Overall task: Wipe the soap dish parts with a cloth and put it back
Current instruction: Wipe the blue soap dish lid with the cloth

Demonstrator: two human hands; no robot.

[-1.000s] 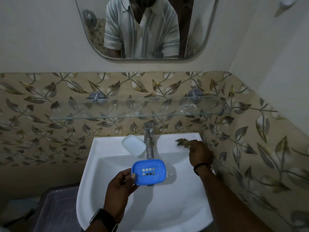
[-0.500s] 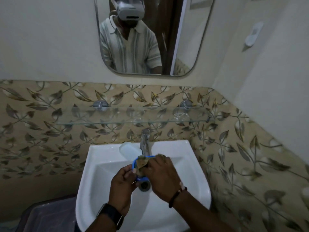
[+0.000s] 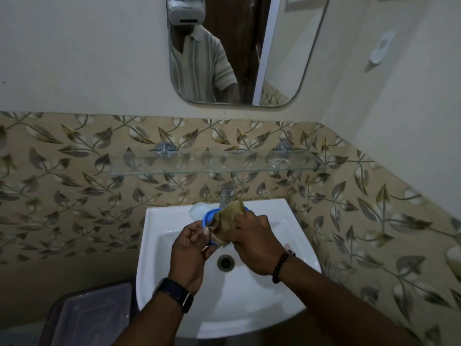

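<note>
Blue tray [image 3: 206, 217] is held in the air over the sink [image 3: 159, 278], just in front of the tap [image 3: 227, 194]. Mostly hidden by cloth and fingers; only its left rim shows.

Left hand [image 3: 190, 249]: grip closed, thumb and fingers pinching the tray's near edge.

Right hand [image 3: 255, 245]: grip curled round the brown cloth [image 3: 228, 219], which is bunched and pressed against the tray.

White dish [image 3: 197, 210] sits on the sink's back ledge, left of the tap, partly behind the tray.

Handling, judged:
- Tray looks like thin moulded plastic: light, fairly stiff, probably slick if damp.
- The rim pinch suits it, though a hard rub could twist it loose. Fingers behind the face would steady it.
- Cloth is soft and limp and should follow corners easily.

Room:
- Tap is close behind the tray, with the glass shelf [image 3: 212, 168] above. Raising the hands risks a knock.
- Open space lies toward the person, over the drain [image 3: 225, 262]. A dropped part would likely land in the basin.
- Lidded bin [image 3: 92, 313] at lower left, well apart.
</note>
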